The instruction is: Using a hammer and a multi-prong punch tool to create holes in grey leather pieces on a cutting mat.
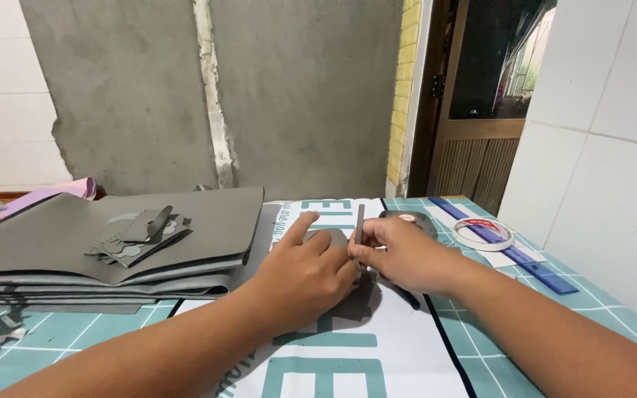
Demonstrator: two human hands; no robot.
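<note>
**Grey strip pinched upright at mid-desk**

The desk (481, 346) carries stacked grey foam sheets (112, 250) toward its left edge, out of your way. Your left hand (311, 276) presses a grey piece (333, 237) flat; your right hand's (399, 254) fingers (366, 237) pinch the thin grey strip (359, 221) upright beside it.

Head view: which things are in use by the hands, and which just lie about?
In use: left hand pressing a grey foam piece; right hand holding a thin grey strip upright.

Lying about: stack of grey foam sheets, tape roll, blue ruler, cutting mat.
</note>
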